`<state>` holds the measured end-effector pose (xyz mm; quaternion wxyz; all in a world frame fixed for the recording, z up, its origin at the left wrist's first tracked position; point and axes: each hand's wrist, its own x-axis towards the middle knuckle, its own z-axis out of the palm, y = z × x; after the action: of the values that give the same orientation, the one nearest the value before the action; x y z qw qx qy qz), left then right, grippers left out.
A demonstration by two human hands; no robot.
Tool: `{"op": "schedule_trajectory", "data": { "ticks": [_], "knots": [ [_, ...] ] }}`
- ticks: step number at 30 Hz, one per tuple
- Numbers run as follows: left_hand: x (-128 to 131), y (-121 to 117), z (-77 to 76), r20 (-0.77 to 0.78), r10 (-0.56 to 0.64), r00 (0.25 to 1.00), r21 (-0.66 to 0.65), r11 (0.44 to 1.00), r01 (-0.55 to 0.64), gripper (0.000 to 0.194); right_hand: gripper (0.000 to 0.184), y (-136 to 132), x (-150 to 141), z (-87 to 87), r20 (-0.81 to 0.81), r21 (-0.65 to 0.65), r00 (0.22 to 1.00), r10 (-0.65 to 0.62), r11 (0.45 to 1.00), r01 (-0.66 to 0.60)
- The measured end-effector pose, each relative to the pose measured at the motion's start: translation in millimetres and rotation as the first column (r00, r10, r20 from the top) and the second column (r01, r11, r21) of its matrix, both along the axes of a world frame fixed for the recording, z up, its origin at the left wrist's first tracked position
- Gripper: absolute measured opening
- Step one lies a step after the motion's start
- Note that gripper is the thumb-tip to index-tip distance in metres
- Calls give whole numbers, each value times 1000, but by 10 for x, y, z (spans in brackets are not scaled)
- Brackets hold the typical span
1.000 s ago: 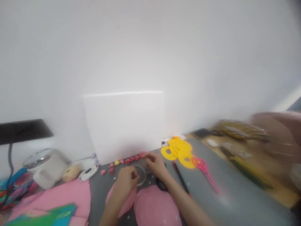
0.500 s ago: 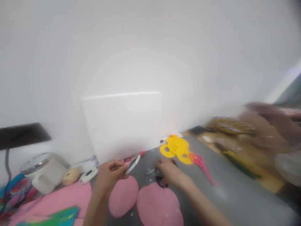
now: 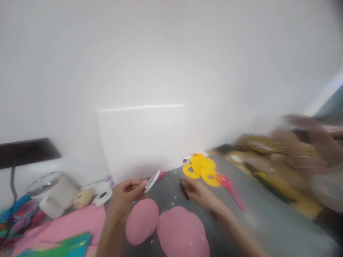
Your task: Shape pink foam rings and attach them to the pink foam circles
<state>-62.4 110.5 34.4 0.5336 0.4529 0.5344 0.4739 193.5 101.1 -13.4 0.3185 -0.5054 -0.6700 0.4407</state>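
Head view: both bare hands above a grey tabletop, picture soft with blur.
Left hand: thumb and fingers drawn narrow, pinching a white ring.
White ring: seen nearly edge-on, slanting up and away from the left fingertips, toward the right-hand side.
Right hand: fingers curled in, holding a slim black tool; exact kind too blurred to tell.
Black tool: slanting down and nearer the body from the right fingertips, well apart from the white ring.
Red-pink pieces: just beyond the white ring, partly hidden behind left fingers.
Pink oval cutout: flat, just nearer the body than left fingertips.
Pink scalloped cutouts: layered, nearer the body than right fingers, just beside the oval.
Yellow cutouts: overlapping, beyond right fingers, some with a hole.
Pink scissors: right of right fingers, handle end on the yellow cutouts, other end pointing nearer the body.
White board: upright against the wall, beyond both sets of fingers.
White mug: well left of left fingers.
Co-worker's arm: blurred, far right of right fingers.
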Motion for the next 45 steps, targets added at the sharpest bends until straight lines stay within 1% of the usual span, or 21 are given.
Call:
{"op": "schedule_trajectory", "data": {
  "ticks": [1, 2, 3, 4, 8, 9, 11, 12, 14, 16, 19, 21, 24, 25, 30, 34, 40, 45],
  "knots": [
    [0, 3, 1, 10, 17, 1000, 1, 1000, -17, 31, 36, -40, -25, 37, -182, -67, 983, 27, 997, -40],
    [-1, 6, -1, 21, 30, 999, 2, 1000, -30, 31, 38, -79, -60, 68, -329, -117, 944, 22, 991, -64],
    [-3, 9, -5, 34, 41, 999, 4, 999, -41, 32, 40, -118, -103, 91, -434, -147, 900, 27, 984, -100],
    [-6, 13, -11, 47, 53, 998, 4, 999, -53, 32, 42, -154, -151, 105, -498, -156, 866, 54, 976, -150],
    [-11, 17, -37, 96, 95, 991, 5, 995, -96, 32, 44, -266, -345, 102, -672, -138, 733, 102, 956, -259],
    [-10, 14, -40, 106, 103, 989, 7, 995, -104, 32, 46, -286, -386, 94, -715, -134, 689, 117, 945, -300],
    [-4, 8, -40, 124, 106, 987, 12, 994, -108, 32, 52, -319, -458, 75, -795, -131, 586, 157, 899, -417],
    [-1, 5, -37, 129, 107, 986, 12, 994, -109, 32, 53, -332, -488, 62, -818, -137, 549, 170, 871, -473],
    [5, -1, -28, 130, 102, 986, 13, 994, -104, 31, 53, -352, -538, 27, -843, -162, 510, 170, 824, -543],
    [7, -6, -16, 128, 94, 987, 16, 995, -97, 32, 51, -366, -574, -14, -853, -192, 500, 149, 802, -565],
    [6, -14, -2, 119, 89, 989, 26, 995, -93, 31, 54, -387, -594, -44, -855, -203, 500, 138, 797, -568],
    [5, -17, 2, 105, 81, 991, 34, 996, -85, 29, 62, -406, -585, -20, -857, -180, 486, 172, 785, -593],
    [11, -22, 5, 86, 57, 995, 41, 997, -61, 28, 77, -435, -560, 60, -851, -155, 467, 239, 736, -659],
    [14, -25, 7, 84, 49, 995, 42, 998, -53, 28, 79, -440, -556, 85, -850, -149, 464, 252, 729, -668],
    [29, -34, 29, 81, 15, 997, 26, 1000, -17, 29, 65, -414, -584, 121, -861, -84, 431, 271, 759, -646],
    [27, -36, 36, 63, -17, 998, 23, 1000, 15, 26, 61, -371, -616, 113, -847, -111, 466, 254, 774, -623],
    [28, -49, 37, 33, -48, 998, 30, 998, 47, 27, 62, -323, -628, 121, -835, -142, 495, 240, 775, -616],
    [27, -45, 11, 24, -66, 997, 47, 997, 65, 26, 58, -303, -613, 138, -811, -152, 532, 244, 790, -594]
  ]
}}
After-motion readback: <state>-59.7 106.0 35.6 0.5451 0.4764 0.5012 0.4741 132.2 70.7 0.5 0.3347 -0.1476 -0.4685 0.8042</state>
